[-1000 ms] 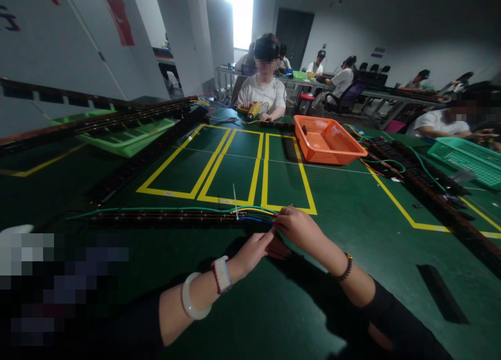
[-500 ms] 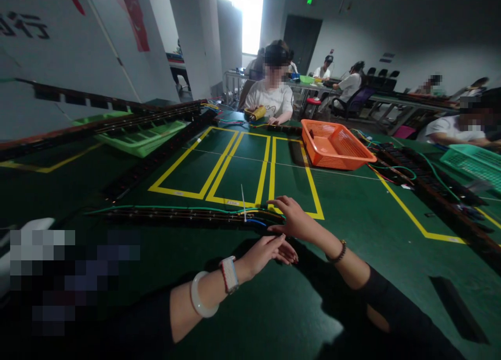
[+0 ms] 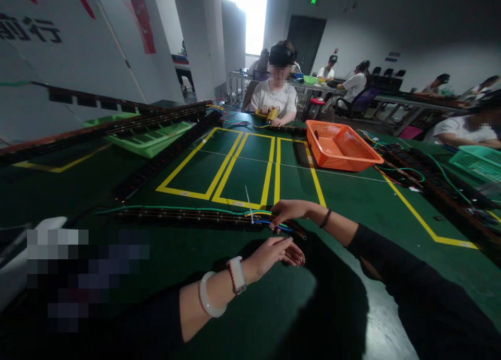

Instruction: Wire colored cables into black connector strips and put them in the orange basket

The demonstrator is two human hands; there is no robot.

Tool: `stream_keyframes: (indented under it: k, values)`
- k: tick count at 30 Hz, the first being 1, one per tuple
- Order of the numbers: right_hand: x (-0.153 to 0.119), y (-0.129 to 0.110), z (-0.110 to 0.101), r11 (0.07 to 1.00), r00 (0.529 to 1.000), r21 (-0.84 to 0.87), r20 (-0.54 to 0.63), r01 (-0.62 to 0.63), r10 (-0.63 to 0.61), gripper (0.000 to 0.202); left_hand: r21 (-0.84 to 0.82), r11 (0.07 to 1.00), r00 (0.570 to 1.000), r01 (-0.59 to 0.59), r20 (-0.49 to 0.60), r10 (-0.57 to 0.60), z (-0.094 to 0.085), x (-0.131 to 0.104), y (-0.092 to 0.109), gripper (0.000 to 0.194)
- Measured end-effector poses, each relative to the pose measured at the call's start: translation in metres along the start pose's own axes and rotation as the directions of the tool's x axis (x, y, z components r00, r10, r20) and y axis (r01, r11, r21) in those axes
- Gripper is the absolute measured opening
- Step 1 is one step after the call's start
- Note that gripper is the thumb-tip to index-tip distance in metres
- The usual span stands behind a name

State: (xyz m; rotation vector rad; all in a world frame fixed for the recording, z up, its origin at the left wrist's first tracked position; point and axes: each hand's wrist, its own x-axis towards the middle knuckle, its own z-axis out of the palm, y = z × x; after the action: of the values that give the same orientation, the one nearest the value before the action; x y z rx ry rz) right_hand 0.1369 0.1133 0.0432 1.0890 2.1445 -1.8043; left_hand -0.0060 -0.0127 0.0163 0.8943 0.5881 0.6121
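Note:
A long dark strip [image 3: 176, 215] lies across the green table in front of me, a green wire running along it. At its right end, several coloured wires [image 3: 289, 226] come out, yellow, blue and dark, the dark one ending in what looks like a ring terminal. A white cable tie [image 3: 249, 203] sticks up there, its tail in the air. My right hand [image 3: 291, 211] closes over the wire bundle just right of the tie, fingers curled around it. Nearer to me, my left hand [image 3: 286, 250] hovers with fingers loosely extended and nothing visible in them.
Yellow tape rectangles [image 3: 245, 167] mark the table beyond the strip. An orange basket [image 3: 340, 146] stands at the back right, a green basket [image 3: 152, 141] at the left under long dark strips. More wired strips [image 3: 426, 177] lie at the right. A co-worker [image 3: 274, 99] sits opposite.
My right hand has come down from above the wires and closed over them, its forearm swinging further right. The left hand keeps about the same pose. The view has shifted slightly.

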Motion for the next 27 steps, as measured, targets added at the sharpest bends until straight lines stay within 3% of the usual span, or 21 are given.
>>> stream_keyframes:
  k: [3,6,10,13,15,17,20,23,27]
  values:
    - [-0.001,0.001,0.002,0.985,0.989,0.151,0.132,-0.083,0.063,0.045,-0.045,0.999,1.0,-0.005,-0.009,0.004,0.0,0.001,-0.001,0.041]
    - [-0.004,0.004,0.0,0.986,0.982,0.104,0.156,-0.127,0.11,0.047,-0.048,0.999,1.0,-0.004,-0.005,0.003,0.0,0.001,0.0,0.041]
    - [-0.009,0.006,-0.003,0.997,0.981,0.021,0.177,-0.08,0.075,0.048,-0.037,0.999,1.0,0.009,-0.015,-0.009,-0.002,0.001,0.0,0.041]
    - [-0.013,0.004,0.001,0.997,0.996,-0.069,0.089,-0.021,0.028,0.046,-0.092,0.996,0.999,-0.014,-0.053,0.009,-0.002,0.003,-0.003,0.04]
    - [-0.016,-0.002,0.007,0.964,0.998,-0.263,-0.059,-0.032,0.017,0.041,-0.161,0.986,0.995,-0.039,-0.1,0.023,-0.002,0.004,-0.005,0.042]
    - [-0.02,-0.01,0.017,0.854,0.975,-0.507,-0.222,-0.121,0.006,0.035,-0.226,0.973,0.993,-0.051,-0.119,0.024,-0.002,0.006,-0.006,0.048]
    - [-0.025,-0.021,0.035,0.594,0.921,-0.748,-0.387,-0.295,-0.031,0.031,-0.316,0.946,0.989,-0.068,-0.144,0.023,-0.001,0.007,-0.006,0.052]
    - [-0.025,-0.025,0.056,0.413,0.894,-0.831,-0.441,-0.373,-0.08,0.028,-0.409,0.901,0.971,-0.143,-0.235,0.048,-0.002,0.008,-0.008,0.043]
    - [-0.018,-0.021,0.081,0.307,0.872,-0.863,-0.463,-0.401,-0.163,0.025,-0.479,0.858,0.957,-0.184,-0.286,0.045,-0.003,0.009,-0.008,0.033]
